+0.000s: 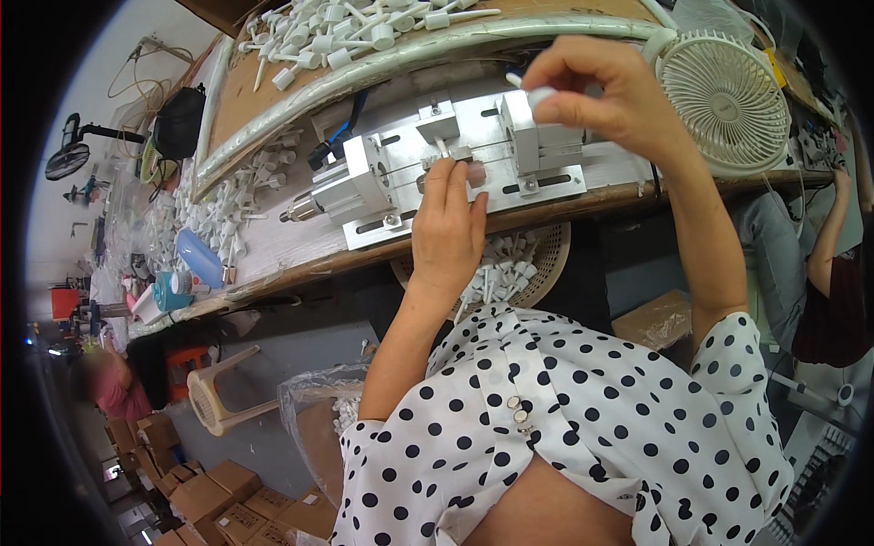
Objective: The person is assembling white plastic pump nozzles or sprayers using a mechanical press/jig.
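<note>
A silver metal fixture (373, 175) with blocks and thin rods stands along the bench edge. Over its middle, my left hand (448, 223) reaches with fingers close together on a small white stemmed cap (442, 146); its stem pokes out past the fingertips and the rest is hidden. The left thumb lies beside a clear pinkish block (475, 174). Raised above the fixture's right block, my right hand (610, 96) pinches another white stemmed cap (541, 96) between thumb and fingers, its stem pointing up and left.
Many white stemmed caps (328, 36) lie on a board (228, 127) behind the fixture, more at its left. A beige basket (557, 259) of caps sits below the bench edge. A white fan (724, 102) stands at right. Another person's arm (830, 227) shows far right.
</note>
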Demonstrator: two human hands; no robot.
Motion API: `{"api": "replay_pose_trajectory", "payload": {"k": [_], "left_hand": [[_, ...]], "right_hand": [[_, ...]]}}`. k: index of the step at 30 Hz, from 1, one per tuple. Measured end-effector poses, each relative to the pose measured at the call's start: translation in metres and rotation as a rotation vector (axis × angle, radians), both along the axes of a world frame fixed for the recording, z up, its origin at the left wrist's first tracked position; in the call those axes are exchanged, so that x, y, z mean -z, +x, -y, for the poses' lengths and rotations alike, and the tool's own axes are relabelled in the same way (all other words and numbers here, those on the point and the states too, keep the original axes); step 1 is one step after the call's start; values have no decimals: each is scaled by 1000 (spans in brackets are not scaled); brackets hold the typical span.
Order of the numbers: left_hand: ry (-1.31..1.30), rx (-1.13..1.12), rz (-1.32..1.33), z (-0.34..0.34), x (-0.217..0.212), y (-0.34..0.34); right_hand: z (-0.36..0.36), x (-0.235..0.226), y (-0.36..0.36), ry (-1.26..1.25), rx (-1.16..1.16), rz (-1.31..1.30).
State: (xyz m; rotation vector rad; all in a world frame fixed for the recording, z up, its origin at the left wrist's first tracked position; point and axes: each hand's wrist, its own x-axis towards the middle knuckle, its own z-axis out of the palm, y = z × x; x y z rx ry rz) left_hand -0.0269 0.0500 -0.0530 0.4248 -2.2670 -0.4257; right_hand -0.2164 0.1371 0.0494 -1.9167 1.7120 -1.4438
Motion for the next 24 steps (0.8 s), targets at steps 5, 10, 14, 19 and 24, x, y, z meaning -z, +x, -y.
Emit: {"api": "replay_pose_trajectory", "payload": {"k": [5, 10, 14, 19, 24], "left_hand": [[6, 20, 97, 3, -6, 5], [30, 23, 162, 9, -16, 6], [-74, 150, 40, 68, -54, -3], [-584, -146, -11, 195, -105, -38], [-295, 104, 475, 224, -118, -46]], "right_hand": [[-17, 11, 7, -55, 31, -16], [-21, 21, 12, -131, 4, -33], [-22, 23, 25, -128, -19, -55], [-7, 36, 52, -152, -86, -149], [19, 59, 65, -242, -78, -385]]}}
